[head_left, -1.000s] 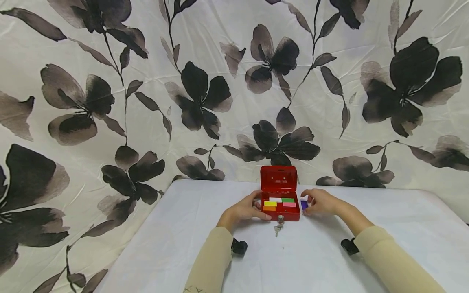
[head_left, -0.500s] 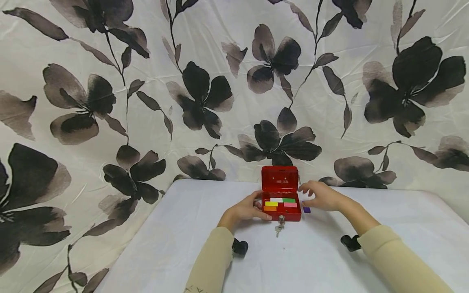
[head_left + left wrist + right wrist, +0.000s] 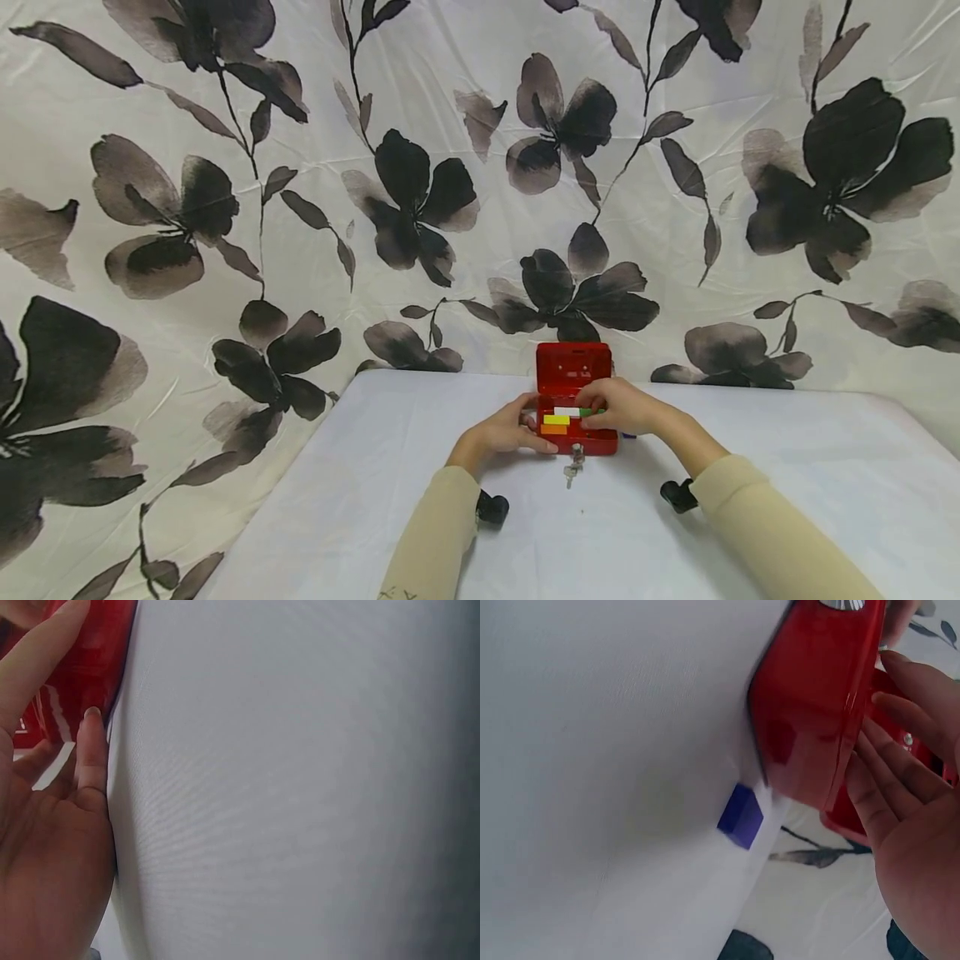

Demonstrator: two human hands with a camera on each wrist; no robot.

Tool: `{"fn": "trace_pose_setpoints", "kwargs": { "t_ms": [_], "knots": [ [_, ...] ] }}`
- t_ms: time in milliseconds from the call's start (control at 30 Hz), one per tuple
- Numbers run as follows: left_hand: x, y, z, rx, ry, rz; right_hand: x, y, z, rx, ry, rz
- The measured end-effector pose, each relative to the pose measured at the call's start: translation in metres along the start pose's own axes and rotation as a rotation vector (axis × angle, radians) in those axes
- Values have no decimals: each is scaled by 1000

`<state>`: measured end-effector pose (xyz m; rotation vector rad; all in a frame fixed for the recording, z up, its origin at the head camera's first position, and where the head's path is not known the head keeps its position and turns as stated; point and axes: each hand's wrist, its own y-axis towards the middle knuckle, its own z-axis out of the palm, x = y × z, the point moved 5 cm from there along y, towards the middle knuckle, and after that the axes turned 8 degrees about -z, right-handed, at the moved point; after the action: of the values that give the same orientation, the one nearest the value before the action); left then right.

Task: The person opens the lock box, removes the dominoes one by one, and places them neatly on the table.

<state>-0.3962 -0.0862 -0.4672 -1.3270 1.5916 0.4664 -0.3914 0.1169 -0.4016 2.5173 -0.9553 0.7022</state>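
An open red cash box [image 3: 577, 447] sits on the white-covered table with its lid [image 3: 573, 367] raised. Inside lie a white block [image 3: 567, 412], a yellow block [image 3: 556, 420] and an orange block [image 3: 553, 430]; part of a green block [image 3: 587, 412] shows beside my fingers. My left hand [image 3: 506, 429] grips the box at its left side, thumb along the front. My right hand [image 3: 626, 408] reaches over the right wall, fingertips inside the box; I cannot tell whether they hold a block. Just outside the right wall rests a purple block [image 3: 741, 816].
Small keys [image 3: 572, 473] hang from the lock at the box's front. A white cloth [image 3: 360, 467] covers the table, and a floral fabric backdrop [image 3: 420, 100] rises directly behind it.
My right hand has let go of the purple block beside the box, lifted, and moved left over the box's right half, covering the pink block. The left hand stays put.
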Motion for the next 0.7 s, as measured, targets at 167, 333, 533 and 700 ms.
{"fn": "trace_pose_setpoints", "kwargs": {
  "t_ms": [167, 333, 533, 700],
  "knots": [
    [0, 2, 0, 2, 12, 2, 4, 9, 7, 16, 8, 0],
    [1, 2, -2, 1, 18, 3, 8, 16, 13, 17, -4, 0],
    [0, 0, -1, 14, -1, 5, 11, 23, 21, 25, -13, 23],
    [-1, -1, -1, 12, -5, 9, 10, 26, 24, 37, -32, 54]
  ]
}}
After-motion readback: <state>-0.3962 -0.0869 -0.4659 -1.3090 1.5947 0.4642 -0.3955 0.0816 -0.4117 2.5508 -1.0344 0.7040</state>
